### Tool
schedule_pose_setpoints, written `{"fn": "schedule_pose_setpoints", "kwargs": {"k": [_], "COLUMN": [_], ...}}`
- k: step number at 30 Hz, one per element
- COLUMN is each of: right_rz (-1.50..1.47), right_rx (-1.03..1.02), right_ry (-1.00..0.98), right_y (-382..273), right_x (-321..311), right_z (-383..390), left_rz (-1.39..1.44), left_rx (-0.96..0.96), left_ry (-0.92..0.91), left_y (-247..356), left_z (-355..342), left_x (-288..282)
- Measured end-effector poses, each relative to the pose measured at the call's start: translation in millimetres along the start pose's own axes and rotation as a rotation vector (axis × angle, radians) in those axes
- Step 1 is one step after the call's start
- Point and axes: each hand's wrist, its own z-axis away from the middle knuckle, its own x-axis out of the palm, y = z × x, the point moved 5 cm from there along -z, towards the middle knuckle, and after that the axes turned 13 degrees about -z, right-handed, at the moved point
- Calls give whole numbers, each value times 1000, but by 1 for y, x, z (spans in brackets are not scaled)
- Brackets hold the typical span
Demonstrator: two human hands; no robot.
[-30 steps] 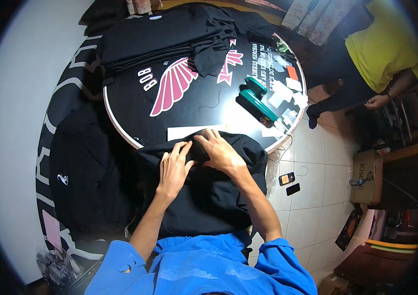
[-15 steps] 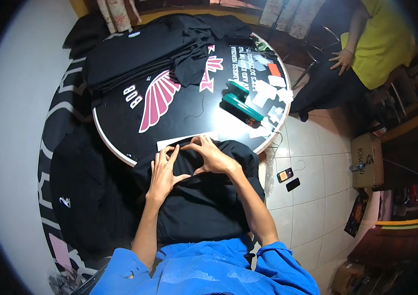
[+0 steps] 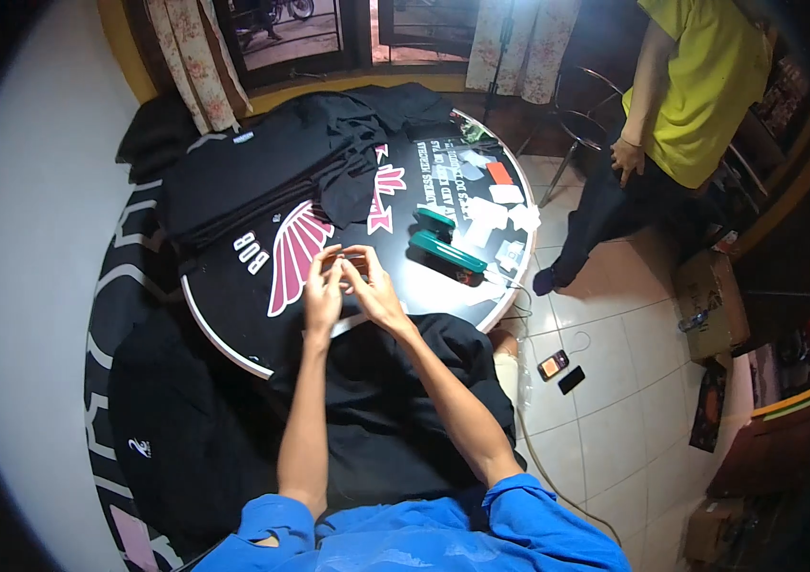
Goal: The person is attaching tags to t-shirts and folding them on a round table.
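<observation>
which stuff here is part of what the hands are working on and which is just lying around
In hand:
left hand
right hand
black garment draped over the table edge
white strip under the hands

Lying about:
green case
pile of black shirts
white papers
two phones on the floor

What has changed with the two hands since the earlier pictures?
Both hands have lifted off the black garment. The left hand and right hand are now raised together over the round table, fingertips meeting around something small that I cannot make out. The garment stays draped over the table's near edge, and the green case and the stacked black clothes lie as before.
</observation>
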Motion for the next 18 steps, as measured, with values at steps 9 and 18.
{"fn": "schedule_pose_setpoints", "kwargs": {"k": [9, 18], "right_rz": [140, 249], "right_rx": [-67, -244], "right_ry": [235, 186], "right_y": [49, 36], "right_x": [-10, 1], "right_z": [-3, 2], "left_rz": [-364, -346], "left_rx": [124, 238], "left_ry": [123, 68], "left_y": [-35, -37], "left_z": [4, 2], "left_x": [23, 21]}}
